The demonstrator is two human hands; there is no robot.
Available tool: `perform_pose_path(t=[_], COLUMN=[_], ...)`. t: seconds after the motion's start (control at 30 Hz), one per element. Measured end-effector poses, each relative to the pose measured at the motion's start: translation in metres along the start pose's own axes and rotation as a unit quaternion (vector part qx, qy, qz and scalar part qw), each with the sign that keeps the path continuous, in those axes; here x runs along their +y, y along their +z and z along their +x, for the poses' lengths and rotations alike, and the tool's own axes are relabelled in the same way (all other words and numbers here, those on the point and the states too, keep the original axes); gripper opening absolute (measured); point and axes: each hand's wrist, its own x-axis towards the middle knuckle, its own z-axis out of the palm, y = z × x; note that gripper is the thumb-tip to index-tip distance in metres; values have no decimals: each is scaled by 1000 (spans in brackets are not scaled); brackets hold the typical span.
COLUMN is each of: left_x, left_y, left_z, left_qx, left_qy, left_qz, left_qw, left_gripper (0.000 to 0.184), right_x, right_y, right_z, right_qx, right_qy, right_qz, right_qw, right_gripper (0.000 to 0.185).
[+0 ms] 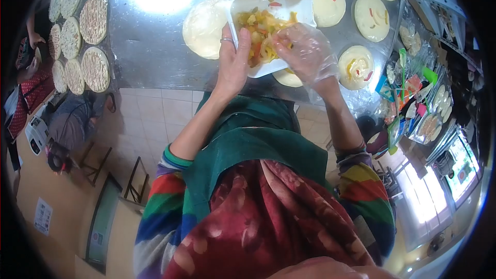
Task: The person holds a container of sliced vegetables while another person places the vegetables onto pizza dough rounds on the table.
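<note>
Across the top of your view runs the metal counter point(150, 46). Over its near edge is the white tub point(306, 1), overlapping the pale rounds point(204, 30); whether it touches anything beneath is hard to tell. It looks thin-walled and should be light, a little flexible, so grip it by wall and rim without squeezing hard. The rounds look soft and moist — likely to dent or stretch under a fingertip, better supported flat from below.

Your left hand point(234, 66) is closed on the tub's left side, thumb over the rim. Your right hand point(306, 54), in a clear glove point(326, 61), reaches inside with its fingers drawn together at the food; you cannot tell whether they pinch any.

Inside the tub are chopped vegetables point(256, 25), yellow, green and orange, heaped toward the left. They look wet and limp — probably slippery, so gather small pinches from the top. One small red strip point(275, 4) lies apart near the far wall.
</note>
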Motion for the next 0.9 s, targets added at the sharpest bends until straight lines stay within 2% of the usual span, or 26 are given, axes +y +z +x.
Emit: perform_pose_path(t=[0.03,0.13,0.23,0.33,0.43,0.53,0.63,0.73,0.83,0.9], left_x=[0,-4,-6,-2,3,1,0,1,1,0], left_y=[1,-1,-3,-2,-2,-4,-5,-6,-5,-5], left_z=[0,2,4,4,2,2,4,4,4,5], left_qx=[3,13,23,39,54,65,67,65,60,51], left_qy=[-10,-25,-36,-48,-52,-43,-40,-45,-42,-38], left_qz=[-14,-14,-20,-21,-27,-34,-38,-44,-43,-44], left_qw=[1000,1000,999,998,997,996,996,996,996,997], left_gripper=[49,49,50,50,51,51,51,51,51,51], right_x=[-1,10,21,37,72,120,122,125,47,31], right_y=[-5,-26,-47,-66,-65,-45,-29,-18,-48,-42], right_z=[2,10,13,25,45,55,58,51,44,32], right_qx=[-20,-44,-53,24,61,122,64,162,95,31], right_qy=[27,-38,130,149,219,24,78,49,135,-55], right_qz=[51,70,241,178,40,-144,-243,-203,-63,-68], right_qw=[998,996,960,972,973,982,965,964,984,996], right_gripper=[20,23,28,34,30,24,21,21,21,19])
